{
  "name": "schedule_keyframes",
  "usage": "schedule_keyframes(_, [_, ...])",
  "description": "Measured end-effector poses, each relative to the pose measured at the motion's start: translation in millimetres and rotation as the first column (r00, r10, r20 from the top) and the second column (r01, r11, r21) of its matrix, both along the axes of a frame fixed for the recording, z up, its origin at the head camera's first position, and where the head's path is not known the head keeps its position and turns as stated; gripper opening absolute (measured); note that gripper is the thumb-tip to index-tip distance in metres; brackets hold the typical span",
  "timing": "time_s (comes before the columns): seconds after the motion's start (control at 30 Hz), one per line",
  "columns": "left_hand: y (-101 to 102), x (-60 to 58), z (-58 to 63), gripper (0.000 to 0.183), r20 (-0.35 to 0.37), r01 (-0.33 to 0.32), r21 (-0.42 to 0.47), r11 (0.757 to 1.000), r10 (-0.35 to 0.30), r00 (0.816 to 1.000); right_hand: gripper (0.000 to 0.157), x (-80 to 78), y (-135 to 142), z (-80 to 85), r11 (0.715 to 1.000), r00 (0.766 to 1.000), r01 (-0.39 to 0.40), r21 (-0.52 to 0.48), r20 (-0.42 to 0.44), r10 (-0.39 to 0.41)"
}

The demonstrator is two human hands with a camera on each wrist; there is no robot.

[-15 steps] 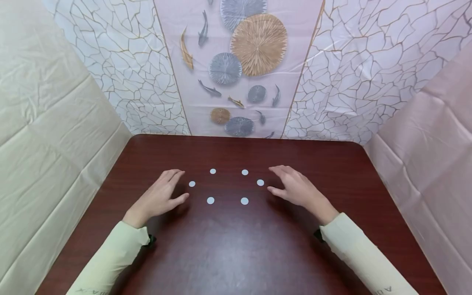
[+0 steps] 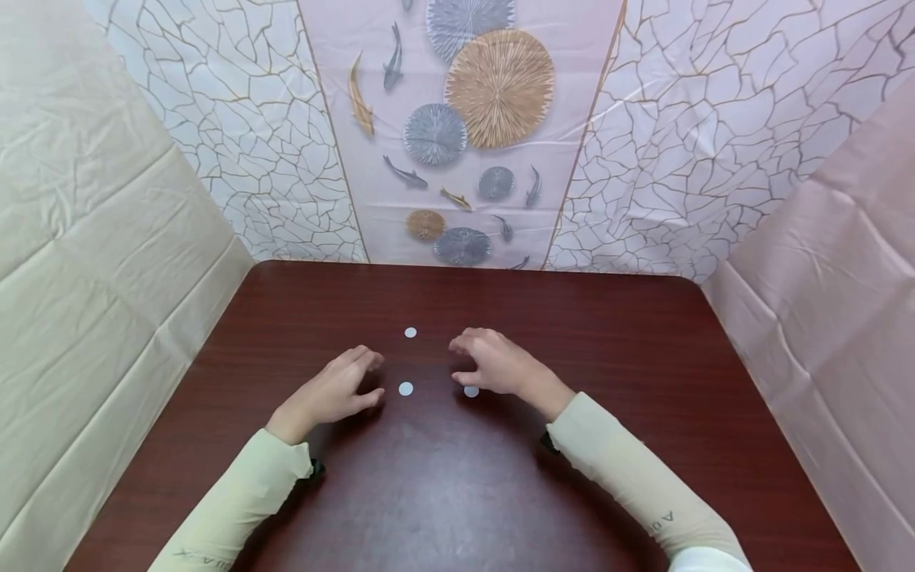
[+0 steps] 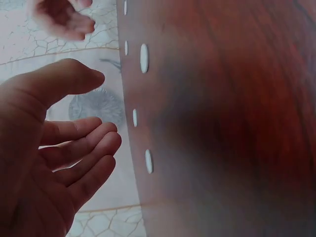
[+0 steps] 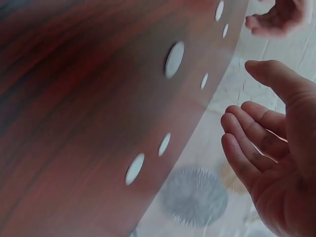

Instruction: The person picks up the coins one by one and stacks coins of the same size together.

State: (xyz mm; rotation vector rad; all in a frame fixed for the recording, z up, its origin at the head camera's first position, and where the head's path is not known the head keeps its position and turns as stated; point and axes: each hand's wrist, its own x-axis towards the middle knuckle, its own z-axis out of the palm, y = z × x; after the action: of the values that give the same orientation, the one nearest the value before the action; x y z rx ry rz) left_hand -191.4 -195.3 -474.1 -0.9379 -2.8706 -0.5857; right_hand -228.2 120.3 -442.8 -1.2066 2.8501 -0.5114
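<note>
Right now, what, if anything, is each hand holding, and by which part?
Nothing is held: the left hand and the right hand are both empty.

Six discs [image 4: 174, 59], two hands [image 2: 332, 389]

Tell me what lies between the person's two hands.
In the head view, two white discs lie on the wood-grain tabletop between the left hand and the right hand; the right hand partly hides a third.

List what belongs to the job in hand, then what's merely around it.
Likely in the job:
- left hand, holding nothing
- right hand, holding nothing
- white dots nearest the hands

Merely around:
- table
- patterned backdrop
- pale side cloths
</note>
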Motion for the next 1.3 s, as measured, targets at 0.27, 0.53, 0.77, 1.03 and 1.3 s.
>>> schedule_keyframes(0.27, [13, -3.8, -10.8, 0.033, 0.017, 0.025, 0.008, 1.0, -0.025, 1.0, 0.034, -2.4, -39, -11.0, 0.997, 0.997, -0.055, 0.047, 0.06, 0.052])
schedule_keyframes(0.53, [23, -6.0, -14.2, 0.026, 0.043, 0.041, 0.02, 0.999, -0.041, 0.998, 0.025, -2.3, -64, -23.0, 0.993, 0.993, -0.098, 0.066, 0.076, 0.093])
schedule_keyframes(0.77, [29, -6.4, -16.6, 0.018, 0.075, 0.044, 0.026, 0.999, -0.046, 0.996, 0.019, -1.2, -75, -32.1, 0.993, 0.993, -0.081, 0.088, 0.094, 0.073])
schedule_keyframes(1.03, [32, -7.1, -18.8, 0.015, 0.077, 0.035, 0.025, 0.999, -0.036, 0.996, 0.014, -5.1, -84, -35.2, 0.996, 0.987, -0.042, 0.073, 0.156, 0.031])
schedule_keyframes(1.3, [36, -11.4, -15.6, 0.011, 0.121, 0.021, 0.02, 1.0, -0.023, 0.992, 0.01, -8.2, -89, -33.1, 0.998, 0.98, -0.015, 0.057, 0.2, 0.004])
